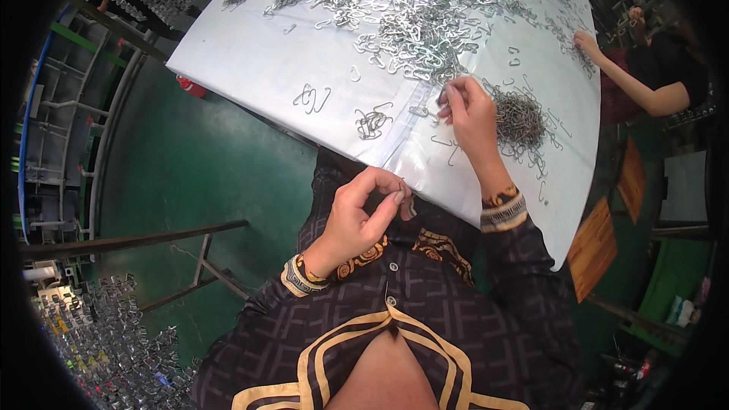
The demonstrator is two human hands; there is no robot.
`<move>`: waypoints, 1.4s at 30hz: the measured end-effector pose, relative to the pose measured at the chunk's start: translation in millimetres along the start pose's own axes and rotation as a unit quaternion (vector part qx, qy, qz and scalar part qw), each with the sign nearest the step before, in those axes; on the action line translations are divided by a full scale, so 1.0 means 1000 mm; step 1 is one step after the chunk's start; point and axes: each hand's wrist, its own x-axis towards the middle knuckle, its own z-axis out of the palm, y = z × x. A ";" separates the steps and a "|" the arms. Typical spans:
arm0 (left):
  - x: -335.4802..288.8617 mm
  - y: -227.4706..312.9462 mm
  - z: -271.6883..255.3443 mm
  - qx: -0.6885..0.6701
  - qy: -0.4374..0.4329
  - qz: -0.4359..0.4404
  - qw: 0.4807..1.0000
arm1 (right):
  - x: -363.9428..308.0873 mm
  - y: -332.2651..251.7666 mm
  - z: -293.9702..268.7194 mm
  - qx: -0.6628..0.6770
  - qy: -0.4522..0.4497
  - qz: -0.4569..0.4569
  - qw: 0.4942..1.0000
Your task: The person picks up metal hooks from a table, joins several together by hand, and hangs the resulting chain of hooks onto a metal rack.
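**Sorting wire clips at white table**

Left hand [363, 212] off the table edge, over the lap, fingers pressed together pinching a small metal clip [401, 196]. Right hand [471, 110] on the white table [250, 61], fingertips pinching a clip from the loose clip pile [410, 15]. Darker tangled clip heap [521, 120] just beside right hand. Another person's hand [586, 44] at far right edge.

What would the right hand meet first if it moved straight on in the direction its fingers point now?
The right hand points up and left across the white table. It would probably first meet the loose metal clips lying just beyond its fingertips, then the big pile of clips. Depth is hard to judge here.
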 end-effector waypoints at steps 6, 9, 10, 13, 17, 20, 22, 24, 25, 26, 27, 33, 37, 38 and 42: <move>0.002 -0.001 0.005 0.055 -0.003 -0.001 0.998 | -0.051 -0.045 -0.015 0.192 -0.106 0.096 0.971; 0.004 -0.005 0.009 0.088 -0.003 0.029 0.996 | -0.076 -0.058 -0.014 0.217 -0.117 0.105 0.963; 0.005 -0.007 0.010 0.094 0.000 0.047 0.994 | -0.083 -0.063 -0.014 0.208 -0.113 0.113 0.965; 0.005 -0.008 0.013 0.103 0.006 0.045 0.994 | -0.093 -0.072 -0.017 0.180 -0.122 0.100 0.971; 0.003 -0.010 0.012 0.156 -0.021 0.047 0.986 | -0.104 -0.071 -0.016 0.127 -0.090 0.037 0.987; 0.004 -0.009 0.013 0.164 -0.034 0.067 0.984 | -0.111 -0.070 -0.017 0.085 -0.085 0.019 0.993; 0.002 -0.010 0.012 0.169 -0.048 0.067 0.982 | -0.117 -0.066 -0.017 0.059 -0.083 0.004 0.995; 0.002 -0.012 0.011 0.171 -0.065 0.064 0.981 | -0.123 -0.065 -0.015 0.053 -0.063 -0.031 0.996; 0.002 -0.012 0.009 0.171 -0.075 0.061 0.981 | -0.125 -0.065 -0.013 0.049 -0.054 -0.048 0.996; 0.003 -0.010 0.009 0.176 -0.084 0.057 0.979 | -0.129 -0.062 -0.013 0.066 -0.050 -0.053 0.995; 0.004 -0.008 0.008 0.176 -0.107 0.043 0.978 | -0.132 -0.061 -0.014 0.062 -0.051 -0.053 0.995; 0.037 -0.028 -0.010 0.234 -0.108 0.030 0.966 | -0.142 -0.055 -0.014 0.038 -0.048 -0.061 0.996; 0.074 -0.072 0.009 0.381 -0.063 0.157 0.909 | -0.141 -0.060 -0.013 0.047 -0.046 -0.061 0.996; 0.083 -0.084 0.016 0.412 -0.064 0.183 0.890 | -0.140 -0.059 -0.012 0.050 -0.046 -0.063 0.996; 0.103 -0.102 0.038 0.534 -0.082 0.248 0.804 | -0.142 -0.059 -0.012 0.059 -0.062 -0.036 0.996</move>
